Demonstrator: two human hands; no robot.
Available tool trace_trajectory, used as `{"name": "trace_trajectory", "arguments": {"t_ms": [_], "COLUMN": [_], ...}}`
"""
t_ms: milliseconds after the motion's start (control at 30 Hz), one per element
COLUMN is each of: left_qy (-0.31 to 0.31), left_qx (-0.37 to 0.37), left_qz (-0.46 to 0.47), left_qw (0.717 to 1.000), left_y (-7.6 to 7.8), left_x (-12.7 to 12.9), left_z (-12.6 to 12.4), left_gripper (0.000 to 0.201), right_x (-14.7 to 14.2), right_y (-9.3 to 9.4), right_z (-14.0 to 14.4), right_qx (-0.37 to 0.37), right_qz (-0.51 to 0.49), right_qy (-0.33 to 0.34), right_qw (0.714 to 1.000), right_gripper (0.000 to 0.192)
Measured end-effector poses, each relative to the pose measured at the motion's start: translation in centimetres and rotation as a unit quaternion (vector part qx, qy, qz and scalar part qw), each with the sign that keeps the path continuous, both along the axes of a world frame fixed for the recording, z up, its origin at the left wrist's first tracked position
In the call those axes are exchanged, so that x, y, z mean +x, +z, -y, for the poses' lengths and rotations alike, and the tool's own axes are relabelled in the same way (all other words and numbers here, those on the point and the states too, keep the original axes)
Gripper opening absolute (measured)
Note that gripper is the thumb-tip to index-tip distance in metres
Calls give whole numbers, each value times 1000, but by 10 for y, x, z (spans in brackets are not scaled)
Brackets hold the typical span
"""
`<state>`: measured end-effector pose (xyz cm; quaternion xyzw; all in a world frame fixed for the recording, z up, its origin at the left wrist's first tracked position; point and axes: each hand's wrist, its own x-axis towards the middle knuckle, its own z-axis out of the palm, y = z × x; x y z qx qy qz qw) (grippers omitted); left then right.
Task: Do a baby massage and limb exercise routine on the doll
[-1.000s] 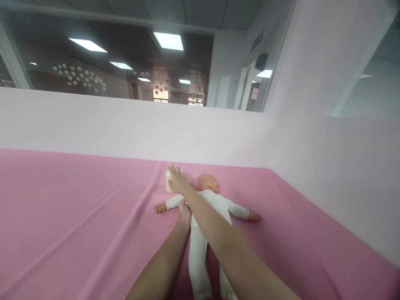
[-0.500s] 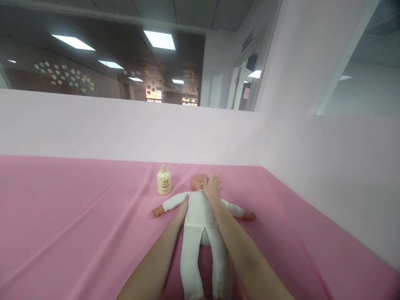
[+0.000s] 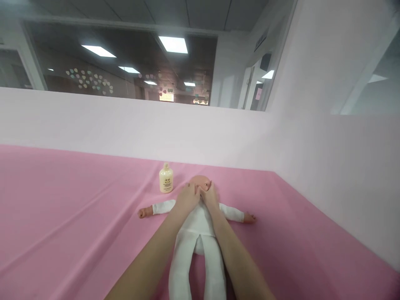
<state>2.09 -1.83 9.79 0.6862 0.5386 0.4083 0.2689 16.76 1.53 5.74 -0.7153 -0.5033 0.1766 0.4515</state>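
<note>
A baby doll (image 3: 198, 221) in a white cloth suit lies on its back, with its head away from me and its arms spread to the sides. My left hand (image 3: 188, 197) cups the left side of the doll's head, with the thumb at the lower face. On the other side, my right hand (image 3: 211, 197) is curled round the cheek, its thumb close to my left thumb near the chin. Only the upper part of the doll's head (image 3: 200, 180) shows between my hands. The fingertips are partly hidden against the head.
A cream-coloured pump bottle (image 3: 166, 179) stands left of the doll's head. Wrinkled pink sheeting (image 3: 78, 216) covers the surface. White walls (image 3: 125, 129) rise behind it and on the right, with a wide window (image 3: 131, 62) above the back one.
My left hand has moved up from the doll's side to its head. My right hand has come in against the other cheek. The doll's left-side arm has shifted outward, and the view has turned slightly.
</note>
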Motion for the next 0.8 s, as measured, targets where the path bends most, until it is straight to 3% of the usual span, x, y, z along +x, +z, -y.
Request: {"name": "trace_trajectory", "arguments": {"t_ms": [100,233,400,533,800], "left_qy": [-15,7,41,26,-6], "left_qx": [-5,-16,-39,-48,144], "left_qz": [-24,3,140,156,35], "left_qw": [1000,1000,988,986,989], "left_y": [3,-10,-36,-50,-66], "left_x": [26,46,39,23,5], "left_z": [-15,-33,-57,-67,-74], "left_gripper": [50,64,71,61,51], "right_x": [-1,-5,-14,-16,-3], "right_y": [0,-1,-7,-7,-15], "right_z": [5,8,13,18,3], "right_qx": [8,32,68,96,185], "right_qz": [10,36,124,163,78], "right_qy": [17,13,2,40,165], "right_qw": [1000,999,990,981,966], "right_gripper": [83,68,75,85,61]}}
